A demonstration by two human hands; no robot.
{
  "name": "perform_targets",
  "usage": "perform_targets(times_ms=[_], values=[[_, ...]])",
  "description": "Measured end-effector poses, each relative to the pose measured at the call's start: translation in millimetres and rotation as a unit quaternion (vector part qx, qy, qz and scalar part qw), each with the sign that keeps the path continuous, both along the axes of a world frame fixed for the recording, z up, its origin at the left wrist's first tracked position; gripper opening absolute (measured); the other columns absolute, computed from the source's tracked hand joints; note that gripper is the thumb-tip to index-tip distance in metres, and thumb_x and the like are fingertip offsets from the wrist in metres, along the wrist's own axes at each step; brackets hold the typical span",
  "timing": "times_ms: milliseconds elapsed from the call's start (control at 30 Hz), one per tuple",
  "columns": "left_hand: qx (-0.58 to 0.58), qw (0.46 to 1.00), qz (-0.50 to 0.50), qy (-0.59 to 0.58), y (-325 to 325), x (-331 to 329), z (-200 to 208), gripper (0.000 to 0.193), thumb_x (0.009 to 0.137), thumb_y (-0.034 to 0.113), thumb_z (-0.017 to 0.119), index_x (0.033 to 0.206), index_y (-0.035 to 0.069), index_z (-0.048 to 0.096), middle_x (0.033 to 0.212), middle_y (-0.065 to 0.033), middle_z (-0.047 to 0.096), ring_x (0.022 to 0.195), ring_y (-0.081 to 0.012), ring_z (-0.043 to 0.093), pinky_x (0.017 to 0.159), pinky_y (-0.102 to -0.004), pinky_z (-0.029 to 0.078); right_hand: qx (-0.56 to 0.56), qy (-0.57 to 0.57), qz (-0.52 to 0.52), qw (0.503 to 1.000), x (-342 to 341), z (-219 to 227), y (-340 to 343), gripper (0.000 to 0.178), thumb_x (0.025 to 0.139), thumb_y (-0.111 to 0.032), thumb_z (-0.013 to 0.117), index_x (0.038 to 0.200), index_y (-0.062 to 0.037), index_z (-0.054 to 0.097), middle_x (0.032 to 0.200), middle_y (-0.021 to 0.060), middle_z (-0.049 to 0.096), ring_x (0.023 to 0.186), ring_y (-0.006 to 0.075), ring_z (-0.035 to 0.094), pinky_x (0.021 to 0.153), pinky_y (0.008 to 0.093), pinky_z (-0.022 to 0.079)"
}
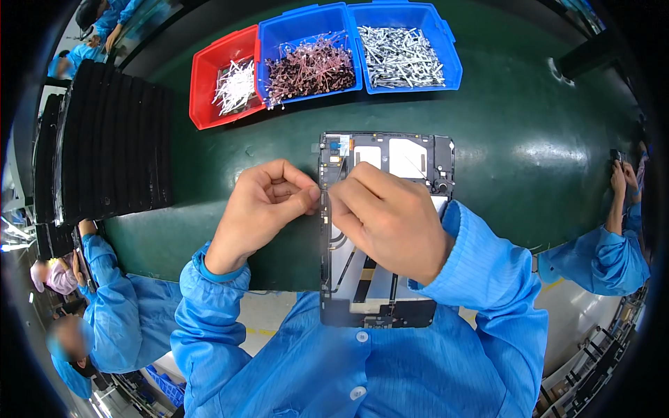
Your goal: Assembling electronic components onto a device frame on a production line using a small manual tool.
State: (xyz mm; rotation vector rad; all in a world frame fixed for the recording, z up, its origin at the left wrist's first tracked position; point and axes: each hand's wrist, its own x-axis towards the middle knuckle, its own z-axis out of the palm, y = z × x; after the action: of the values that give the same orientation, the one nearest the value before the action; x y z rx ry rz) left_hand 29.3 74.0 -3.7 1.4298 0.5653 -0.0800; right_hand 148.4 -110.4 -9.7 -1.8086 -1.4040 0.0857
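Observation:
An opened tablet housing point(344, 275), black-rimmed with white and silver inner areas, lies in front of me, its near end overhanging the table edge. At its upper left edge, the thumb and fingertips of my left hand point(258, 209) are pressed together. My right hand point(397, 223) reaches over the housing, fingers closed in a pinch near the same edge. Whatever either pinch holds is hidden or too small to make out. The right hand covers the middle of the housing. A small blue part point(336, 145) shows in its upper left corner.
Beyond the housing stand a red bin point(203, 90) of small white pieces, a blue bin point(272, 36) of reddish-brown thin parts and another blue bin point(451, 66) of silvery-white parts. Stacked black trays point(115, 143) rise at the left of the green table point(516, 118). Co-workers sit on both sides.

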Motion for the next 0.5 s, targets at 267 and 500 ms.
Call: perform_targets(times_ms=[267,500], values=[[-0.025,1.0,-0.014,0.012,2.7,5.1,1.6,0.005,0.089,-0.006,0.066,0.092,-0.004,0.062,0.091,-0.0081,0.069,0.083,-0.0112,0.068,0.078,-0.0249,0.056,0.009,-0.002,-0.004,1.0,0.2,0.7,0.8,0.015,0.078,-0.004,0.076,0.085,-0.0043,0.063,0.079,0.0075,0.053,0.062,0.0244,0.062,0.054,0.0363,0.051],[-0.023,1.0,0.005,-0.009,-2.0,3.0,-3.8,0.006,0.089,-0.005,0.067,0.091,-0.002,0.062,0.09,-0.0066,0.069,0.081,-0.0089,0.066,0.074,-0.0232,0.054,0.001,0.006,-0.011,1.0,-1.1,1.1,1.1,0.016,0.076,0.001,0.075,0.084,-0.0047,0.063,0.079,0.0072,0.055,0.062,0.0252,0.062,0.055,0.0361,0.052]])
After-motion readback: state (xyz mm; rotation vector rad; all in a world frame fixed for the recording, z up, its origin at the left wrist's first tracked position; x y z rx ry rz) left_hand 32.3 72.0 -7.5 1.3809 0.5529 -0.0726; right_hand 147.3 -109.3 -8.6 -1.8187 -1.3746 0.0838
